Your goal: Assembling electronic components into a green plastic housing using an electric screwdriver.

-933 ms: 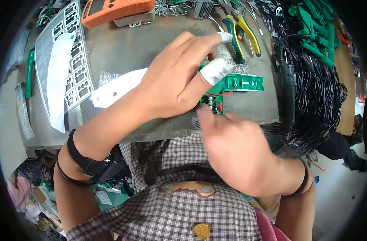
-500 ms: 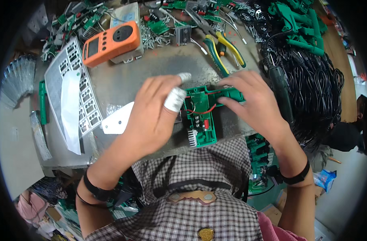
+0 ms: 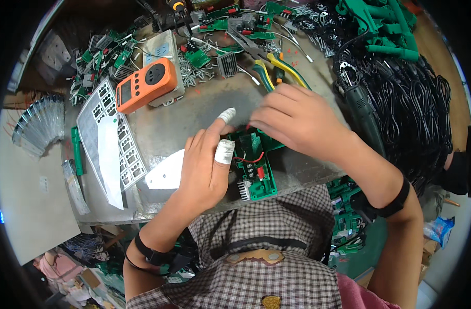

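Observation:
A green plastic housing (image 3: pixel 266 191) with a circuit board inside lies near the table's front edge, under both hands. A silver finned heat sink (image 3: pixel 244 190), a red component (image 3: pixel 260 174) and a loop of red wire (image 3: pixel 241 160) show in it. My left hand (image 3: pixel 203 165) is at its left side, index finger stretched out and thumb apart, both tips wrapped in white tape; the thumb is against the housing's edge. Over the upper end, my right hand (image 3: pixel 297 119) has its fingertips together at a short red wire end (image 3: pixel 247 125), slightly blurred. It covers part of the housing.
An orange multimeter (image 3: pixel 147 85) leans on a box at the back left. Yellow-green pliers (image 3: pixel 284 67) lie beyond my right hand. Bundled black cables (image 3: pixel 410 113) and green housings (image 3: pixel 384 26) fill the right. Circuit boards (image 3: pixel 104 59), screws and a label sheet (image 3: pixel 130 149) lie left and behind.
My right hand has moved left from the housing's narrow end to its upper edge, fingertips now together. The left hand stays beside the housing. The whole view has shifted, with table items lower.

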Tool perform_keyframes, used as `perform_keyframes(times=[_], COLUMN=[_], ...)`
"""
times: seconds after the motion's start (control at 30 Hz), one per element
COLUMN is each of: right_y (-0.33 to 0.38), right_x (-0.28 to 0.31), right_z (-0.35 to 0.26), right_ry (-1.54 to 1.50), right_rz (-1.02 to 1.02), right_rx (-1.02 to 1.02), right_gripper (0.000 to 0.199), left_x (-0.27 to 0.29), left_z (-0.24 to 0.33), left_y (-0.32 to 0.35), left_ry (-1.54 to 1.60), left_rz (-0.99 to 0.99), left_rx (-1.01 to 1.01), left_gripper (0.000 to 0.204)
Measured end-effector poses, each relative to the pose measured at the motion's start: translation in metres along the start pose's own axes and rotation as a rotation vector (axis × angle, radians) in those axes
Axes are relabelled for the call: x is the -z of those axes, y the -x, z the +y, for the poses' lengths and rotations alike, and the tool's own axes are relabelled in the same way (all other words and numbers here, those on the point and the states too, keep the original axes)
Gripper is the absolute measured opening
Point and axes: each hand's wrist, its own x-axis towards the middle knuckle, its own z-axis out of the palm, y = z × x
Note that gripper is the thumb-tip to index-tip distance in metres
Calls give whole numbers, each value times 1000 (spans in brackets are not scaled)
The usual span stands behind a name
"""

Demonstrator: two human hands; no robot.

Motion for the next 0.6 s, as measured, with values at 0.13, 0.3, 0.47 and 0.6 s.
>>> perform_keyframes(times=[0.13,0.3,0.47,0.6], right_y=[-27,2,-5,-5], right_x=[-17,9,-1,-7], right_z=[-7,-4,-2,10], right_ry=[-219,-588,-422,-575], right_rz=[168,-316,-600,-632], right_rx=[-77,-687,-765,-751], right_gripper=[22,41,39,39], left_x=[-12,-5,1,-2], left_z=[-14,-11,2,7], left_y=[2,9,-7,-8], left_ry=[161,254,30,87], left_rz=[96,71,20,-13], left_rx=[41,115,21,168], left_gripper=[50,49,47,43])
